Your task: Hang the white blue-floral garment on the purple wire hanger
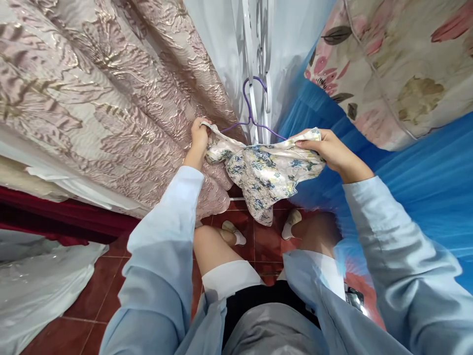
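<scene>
A small cream garment with a blue and yellow floral print [264,165] hangs stretched between my two hands, its lower part drooping toward the floor. My left hand [200,135] pinches its upper left corner. At the upper right corner, my right hand [327,148] grips the fabric between thumb and fingers. Just behind the garment's top edge is a purple hanger [251,111]; its hook reaches up to a white metal frame [258,59]. Whether the garment is on the hanger's arms I cannot tell, since the cloth covers part of them.
Pink and gold brocade fabric [111,93] hangs close on the left. Blue tulle [406,182] and a floral cloth [399,74] hang on the right. Plastic-covered white fabric [44,291] lies low at left. Red floor tiles [99,281] show below.
</scene>
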Tool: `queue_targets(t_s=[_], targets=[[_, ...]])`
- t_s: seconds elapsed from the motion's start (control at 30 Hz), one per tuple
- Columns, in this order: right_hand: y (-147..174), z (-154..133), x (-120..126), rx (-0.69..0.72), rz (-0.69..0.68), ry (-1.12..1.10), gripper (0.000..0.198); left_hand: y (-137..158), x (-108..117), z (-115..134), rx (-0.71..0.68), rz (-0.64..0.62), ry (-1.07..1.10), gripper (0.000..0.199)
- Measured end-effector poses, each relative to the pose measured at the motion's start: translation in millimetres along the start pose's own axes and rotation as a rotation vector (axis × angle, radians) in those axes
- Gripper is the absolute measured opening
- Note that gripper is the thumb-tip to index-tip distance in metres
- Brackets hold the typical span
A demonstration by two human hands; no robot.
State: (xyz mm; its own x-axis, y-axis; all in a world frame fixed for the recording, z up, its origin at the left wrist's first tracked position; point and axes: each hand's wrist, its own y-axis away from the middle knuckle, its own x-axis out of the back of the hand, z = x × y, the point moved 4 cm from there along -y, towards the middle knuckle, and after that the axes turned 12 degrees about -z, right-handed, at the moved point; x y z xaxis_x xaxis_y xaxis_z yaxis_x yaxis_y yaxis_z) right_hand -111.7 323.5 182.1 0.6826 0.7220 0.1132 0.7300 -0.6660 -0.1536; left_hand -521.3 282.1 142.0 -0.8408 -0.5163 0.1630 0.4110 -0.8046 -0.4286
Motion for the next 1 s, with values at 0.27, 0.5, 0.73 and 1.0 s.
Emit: queue_targets(t_s=[0.27, 0.5, 0.73, 1.0], targets=[[-8.1, 7.5, 5.6, 0.101, 0.212, 0.261, 0.014, 30.6, -52.5, 71.9, -0.03, -0.314, 0.046, 0.027], [-13.5, -27.8, 3.9, 0.222, 0.268, 0.359, 0.022, 76.6, -38.9, 116.0, -0.143, -0.341, -0.285, 0.014], [-28.6, -93.2, -31.2, 0.27, 0.057, 0.457, 0.008, 106.6, -16.2, 98.0, -0.125, -0.019, -0.301, 0.044], [59.1, -94.0, -131.6, 0.218, -0.495, 0.392, 0.014, 135.0, -75.5, 106.2, -0.24, -0.177, -0.04, 0.057]])
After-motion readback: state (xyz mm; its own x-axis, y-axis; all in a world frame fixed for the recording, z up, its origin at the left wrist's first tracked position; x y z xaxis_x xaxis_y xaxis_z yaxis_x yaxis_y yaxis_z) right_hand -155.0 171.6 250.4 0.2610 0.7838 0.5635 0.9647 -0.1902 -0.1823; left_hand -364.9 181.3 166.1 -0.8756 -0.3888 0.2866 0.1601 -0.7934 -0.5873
